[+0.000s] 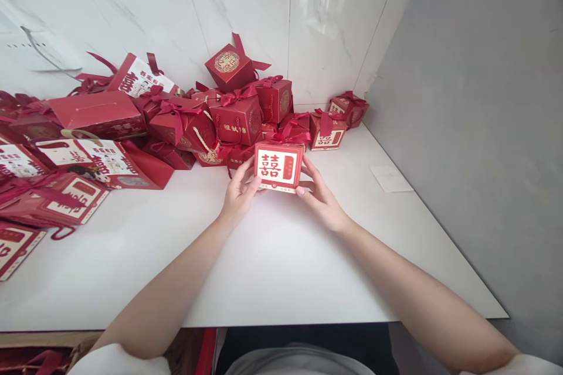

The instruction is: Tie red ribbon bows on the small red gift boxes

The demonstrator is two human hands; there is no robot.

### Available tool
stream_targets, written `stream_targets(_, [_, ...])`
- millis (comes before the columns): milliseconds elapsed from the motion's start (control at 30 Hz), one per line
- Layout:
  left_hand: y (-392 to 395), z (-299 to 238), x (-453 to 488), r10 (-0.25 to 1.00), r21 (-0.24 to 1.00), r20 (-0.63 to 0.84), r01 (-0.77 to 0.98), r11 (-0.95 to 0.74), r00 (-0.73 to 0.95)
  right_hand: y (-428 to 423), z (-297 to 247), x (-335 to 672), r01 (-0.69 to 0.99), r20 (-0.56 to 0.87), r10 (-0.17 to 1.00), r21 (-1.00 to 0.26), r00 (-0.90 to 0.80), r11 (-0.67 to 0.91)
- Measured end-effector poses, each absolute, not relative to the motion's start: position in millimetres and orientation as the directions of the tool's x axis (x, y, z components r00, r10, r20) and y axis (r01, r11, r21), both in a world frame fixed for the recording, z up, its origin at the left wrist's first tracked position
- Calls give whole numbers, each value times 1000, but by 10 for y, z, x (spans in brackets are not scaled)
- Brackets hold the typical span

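Observation:
Between my two hands is a red gift box (277, 167) with a cream front panel, a red double-happiness character and a red ribbon bow on top. My left hand (241, 188) grips its left side, thumb on the front lower corner. On the opposite side my right hand (322, 196) holds it, thumb at the lower right corner. The fingers behind the box are partly hidden. Just behind it lies a pile of similar red boxes, one of them a box with gold lettering (237, 120).
A white table (281, 269) meets a marbled wall (246, 0) behind and a grey panel (475, 99) on the right. Red boxes, including a larger one (99, 116), heap along the left. A small white paper (391, 179) lies at right. Below the front left edge is a bag (48, 340).

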State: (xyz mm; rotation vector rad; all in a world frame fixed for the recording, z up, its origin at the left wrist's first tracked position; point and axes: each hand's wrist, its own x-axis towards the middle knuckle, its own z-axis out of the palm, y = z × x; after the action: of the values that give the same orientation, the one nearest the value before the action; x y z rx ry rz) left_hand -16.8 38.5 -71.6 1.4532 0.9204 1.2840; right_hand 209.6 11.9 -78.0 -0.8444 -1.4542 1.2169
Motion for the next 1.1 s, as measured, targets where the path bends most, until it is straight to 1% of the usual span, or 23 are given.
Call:
stream_targets(100, [330, -721, -96, 948, 958, 286, -38, -283, 142, 132, -782, 2081, -75, 255, 958, -966, -133, 246])
stream_targets(233, [313, -768, -38, 902, 942, 336, -104, -319, 271, 127, -814, 2057, -52, 346, 937, -937, -35, 344])
stream_targets(300, [337, -787, -42, 904, 951, 308, -114, -287, 297, 118, -819, 2055, -39, 390, 921, -920, 2, 390])
stream_targets(400, [385, -794, -78, 935, 970, 242, -93, -226, 258, 109, -798, 2072, -10, 394, 919, -919, 19, 395])
stream_targets(500, [413, -786, -112, 952, 981, 162, -146, -127, 260, 101, -758, 2092, 26, 339, 941, -940, -4, 339])
stream_targets(600, [418, -794, -126, 933, 971, 111, -239, -27, 343, 82, -739, 2089, -24, 251, 961, -968, -114, 250])
stream_targets(700, [425, -830, -140, 911, 964, 116, -267, -7, 396, 60, -754, 2069, -92, 183, 946, -982, -267, 164])
stream_targets(767, [438, -861, -161, 903, 968, 119, -251, -13, 412, 53, -769, 2063, -94, 161, 937, -986, -311, 138])
stream_targets(967, [459, -909, -221, 885, 985, 111, -172, -35, 452, 63, -760, 2086, -68, 185, 941, -983, -284, 173])
stream_targets(1100, [465, -923, -232, 886, 987, 108, -154, -42, 451, 68, -759, 2089, -72, 186, 941, -982, -282, 173])
